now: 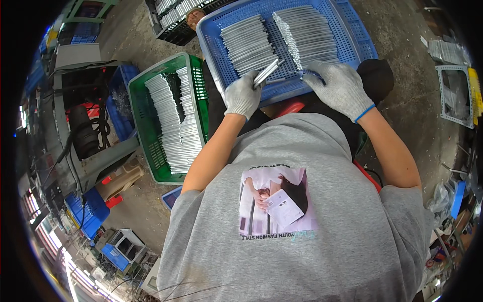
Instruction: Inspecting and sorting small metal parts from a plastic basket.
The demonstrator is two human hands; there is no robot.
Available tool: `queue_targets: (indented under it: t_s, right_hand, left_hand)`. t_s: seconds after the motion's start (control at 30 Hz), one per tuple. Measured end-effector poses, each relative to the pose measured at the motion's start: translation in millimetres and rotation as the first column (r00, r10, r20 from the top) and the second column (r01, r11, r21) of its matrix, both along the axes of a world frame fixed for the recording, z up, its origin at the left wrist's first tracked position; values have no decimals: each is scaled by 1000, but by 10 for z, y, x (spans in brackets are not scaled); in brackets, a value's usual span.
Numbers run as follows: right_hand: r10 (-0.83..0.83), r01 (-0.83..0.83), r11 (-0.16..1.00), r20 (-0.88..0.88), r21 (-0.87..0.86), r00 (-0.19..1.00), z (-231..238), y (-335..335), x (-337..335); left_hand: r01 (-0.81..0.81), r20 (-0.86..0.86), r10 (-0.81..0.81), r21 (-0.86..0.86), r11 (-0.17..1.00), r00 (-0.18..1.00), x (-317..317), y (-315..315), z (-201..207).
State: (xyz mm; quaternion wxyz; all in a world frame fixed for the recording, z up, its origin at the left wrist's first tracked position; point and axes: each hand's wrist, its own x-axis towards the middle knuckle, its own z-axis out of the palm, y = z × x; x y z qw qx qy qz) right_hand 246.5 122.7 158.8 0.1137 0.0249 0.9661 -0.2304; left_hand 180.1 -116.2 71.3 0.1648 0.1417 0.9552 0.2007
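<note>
My left hand (243, 94), in a white knit glove, is closed around a few slim silver metal tubes (266, 73). Their ends stick up over the near part of a blue perforated crate (211, 50). My right hand (339, 84), also gloved, is at the crate's near right side with its fingers curled. A small dark-blue thing (313, 75) shows at those fingers; its kind cannot be made out. Inside the crate lie two rows of silver tubes, a left stack (246, 43) and a right stack (307, 35).
A green crate (153, 166) filled with more silver tubes (173, 126) stands at my left. Beyond it is a grey machine (85, 126) with cables. At the top, a black crate (173, 32) holds further tubes. A white perforated frame (453, 95) lies at far right.
</note>
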Motion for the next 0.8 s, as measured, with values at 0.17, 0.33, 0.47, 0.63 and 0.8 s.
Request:
queue_targets:
  t_s: [0.17, 0.33, 0.47, 0.63, 0.8]
  right_hand:
    - [-26, 19, 998, -141, -53, 990, -16, 32, 84]
    - [-37, 31, 997, -103, -65, 994, 69, -21, 95]
    - [20, -25, 997, -75, -70, 997, 179, -125, 78]
    - [66, -66, 994, -4, -83, 998, 306, -220, 23]
    - [116, -115, 991, 9, -65, 993, 348, -262, 32]
  left_hand:
    - [67, 76, -69, 31, 997, 995, -76, 11, -109]
    - [66, 107, -91, 217, 974, 990, -15, -248, 21]
    - [-32, 183, -66, 485, 874, 981, 21, -448, 165]
    - [-129, 297, -92, 645, 753, 950, 96, -599, 400]
    - [-145, 307, -83, 651, 745, 948, 130, -583, 491]
